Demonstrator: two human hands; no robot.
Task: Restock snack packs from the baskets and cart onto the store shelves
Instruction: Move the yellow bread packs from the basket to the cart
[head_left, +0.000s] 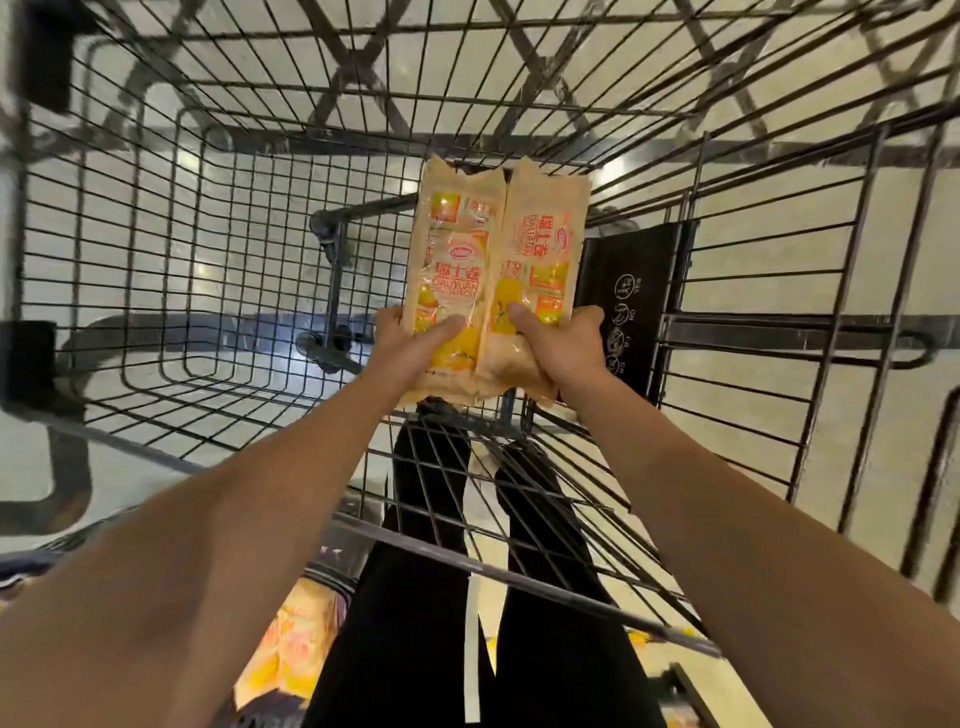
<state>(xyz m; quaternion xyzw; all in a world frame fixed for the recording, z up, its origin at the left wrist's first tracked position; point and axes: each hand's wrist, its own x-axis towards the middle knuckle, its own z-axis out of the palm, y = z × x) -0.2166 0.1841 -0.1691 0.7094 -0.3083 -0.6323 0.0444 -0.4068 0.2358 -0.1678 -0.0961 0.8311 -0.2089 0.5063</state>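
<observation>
Both arms reach forward over the wire shopping cart, viewed from above. The left hand grips the lower part of the left snack pack, thumb laid across its printed face and fingers curled behind its edge. The right hand grips the lower part of the right snack pack in the same manner, thumb on the front. The two packs are held upright side by side, their inner edges touching, above the rear part of the cart basket and clear of its wire floor. Both packs are pale orange wrappers with red lettering and yellow fruit pictures; the left one reads "DALIYUAN", the rest too blurred to confirm. A black folding child-seat panel with white pictograms stands just right of the right pack, against the cart's rear wall. Pale tiled floor shows through the wire mesh. Below the arms, the person's black trousers are visible, and more orange snack packs lie near the bottom edge, their support hidden
</observation>
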